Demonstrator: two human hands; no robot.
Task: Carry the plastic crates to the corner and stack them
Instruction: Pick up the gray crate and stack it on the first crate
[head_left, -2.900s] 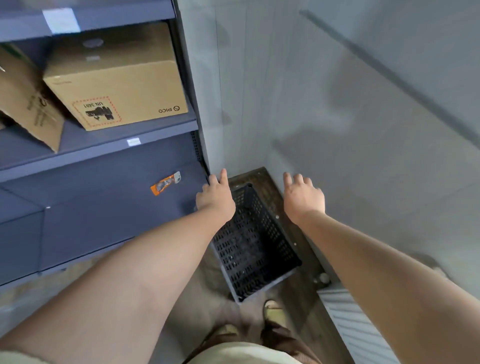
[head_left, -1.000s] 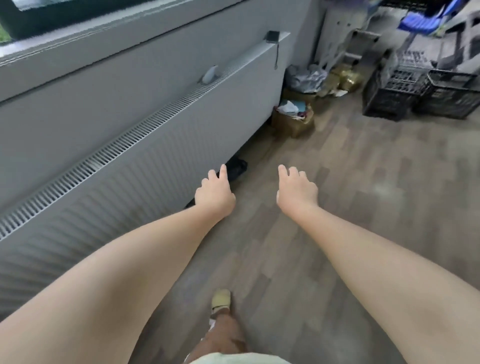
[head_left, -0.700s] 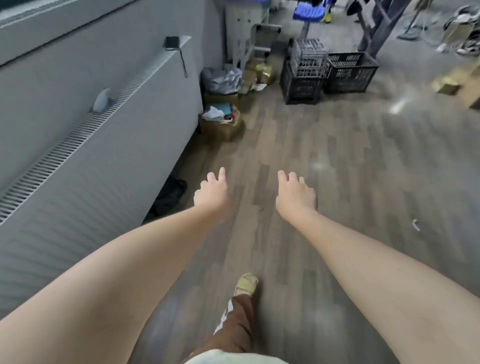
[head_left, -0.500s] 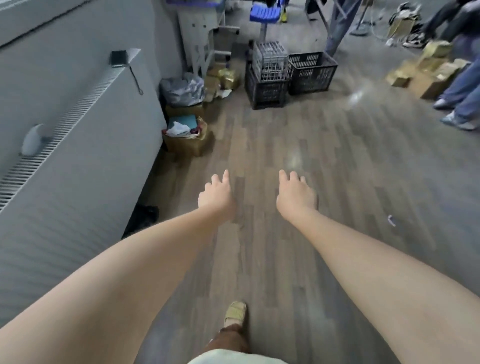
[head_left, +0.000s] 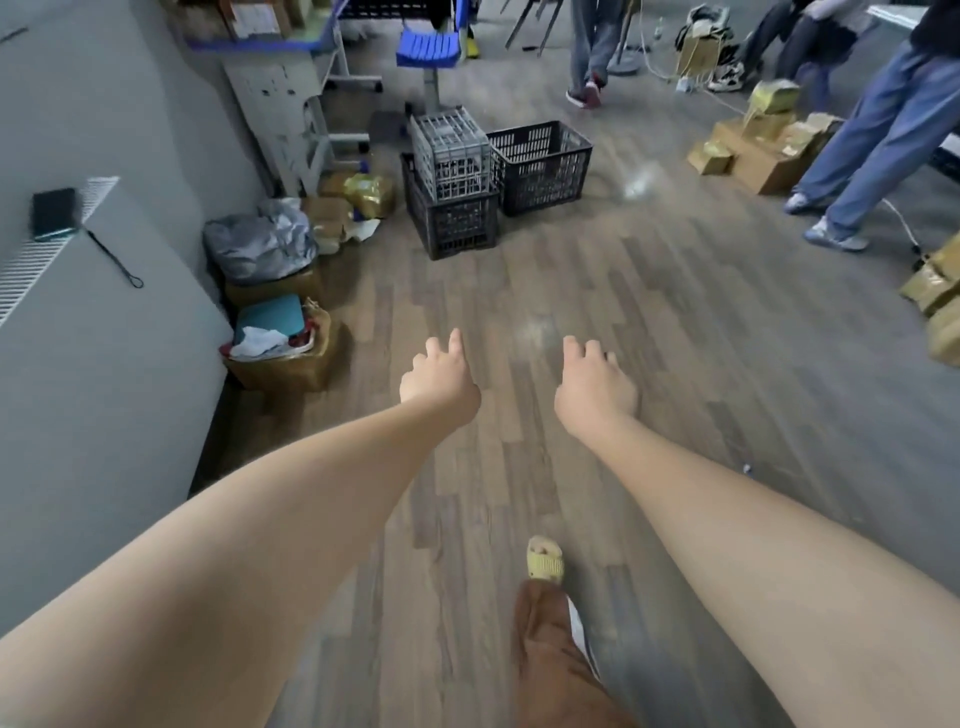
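I hold my left hand (head_left: 439, 376) and right hand (head_left: 595, 384) apart, loose and empty, because the crates (head_left: 496, 174) I want sit ahead on the floor (head_left: 649, 322), well out of reach.

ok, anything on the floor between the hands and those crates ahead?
Nothing visible. Bare wood floor runs from the left hand and right hand, both empty, to the crates: grey crate on a black crate, another black crate beside. Boxes and bags sit off left.
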